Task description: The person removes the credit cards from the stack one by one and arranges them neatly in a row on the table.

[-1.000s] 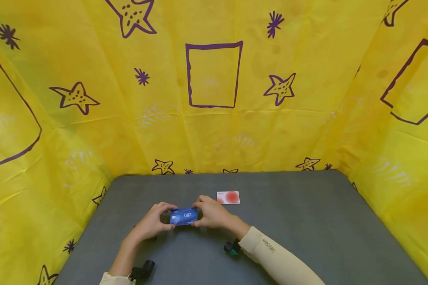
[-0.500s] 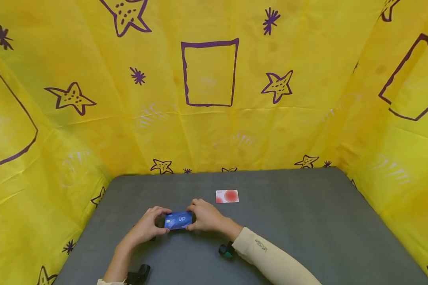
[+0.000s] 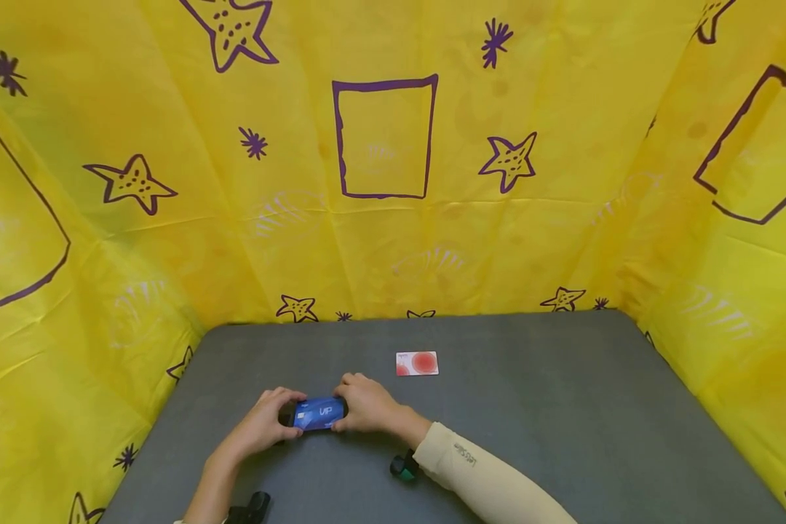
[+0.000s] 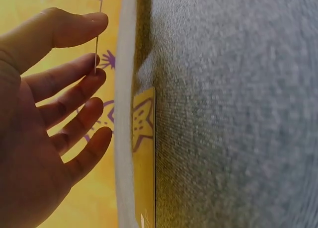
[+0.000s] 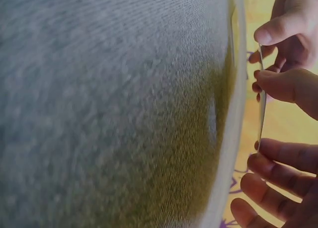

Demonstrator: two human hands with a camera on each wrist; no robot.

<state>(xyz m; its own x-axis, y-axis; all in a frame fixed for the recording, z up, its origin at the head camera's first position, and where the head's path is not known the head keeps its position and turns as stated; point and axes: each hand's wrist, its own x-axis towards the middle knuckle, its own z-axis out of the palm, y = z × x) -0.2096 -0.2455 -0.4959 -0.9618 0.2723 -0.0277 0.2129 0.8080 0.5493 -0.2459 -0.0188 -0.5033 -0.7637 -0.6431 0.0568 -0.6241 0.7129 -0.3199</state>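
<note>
A blue card (image 3: 319, 414) printed "VIP" is held level by both hands, at the left middle of the head view. My left hand (image 3: 262, 424) pinches its left end between thumb and fingers. At the opposite end, my right hand (image 3: 368, 405) grips it the same way. Both wrist views show the card edge-on as a thin line, raised off the grey table (image 3: 530, 407). In the left wrist view, the left thumb and fingertips press on the card's two edges (image 4: 97, 44), while the other fingers hang loosely curled. A white card with red circles (image 3: 417, 363) lies beyond the right hand.
Beside the hand in the left wrist view, a flat glossy thing (image 4: 144, 168) on the table reflects the yellow backdrop. Yellow cloth walls (image 3: 393, 255) with purple stars rise behind and at both sides. Black wrist cameras (image 3: 402, 466) sit below the forearms.
Both hands have moved the blue card left and nearer to the person, keeping their grip. The red-and-white card stays where it lies; the head view has shifted slightly.
</note>
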